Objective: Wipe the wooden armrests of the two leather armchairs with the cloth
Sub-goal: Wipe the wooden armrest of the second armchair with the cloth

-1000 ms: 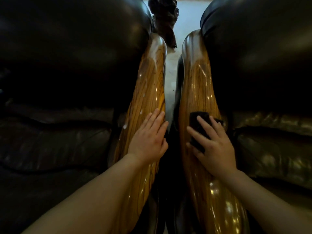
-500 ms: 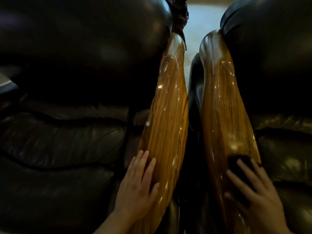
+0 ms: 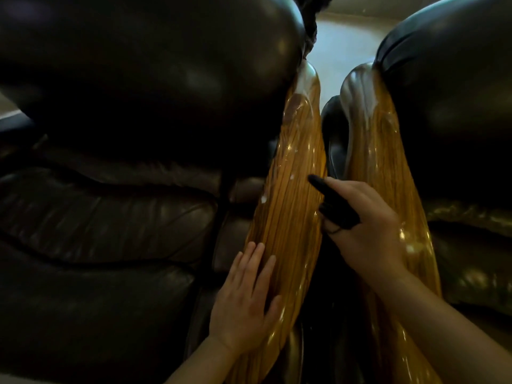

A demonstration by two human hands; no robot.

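Observation:
Two glossy wooden armrests run side by side between two dark leather armchairs. The left armrest (image 3: 293,195) belongs to the left armchair (image 3: 110,217), the right armrest (image 3: 368,151) to the right armchair (image 3: 457,106). My left hand (image 3: 246,297) lies flat, fingers apart, on the lower left edge of the left armrest. My right hand (image 3: 365,228) grips a dark cloth (image 3: 335,206) and hovers over the gap between the armrests, the cloth's tip reaching the left armrest's right side.
A narrow dark gap (image 3: 329,314) separates the two armrests. Pale floor (image 3: 346,42) shows beyond them at the top. A dark carved post (image 3: 310,20) rises behind the left armrest's far end. White specks dot the left armrest.
My right hand has lifted off the right armrest with the cloth and moved left and up toward the left armrest. My left hand keeps its place low on the left armrest.

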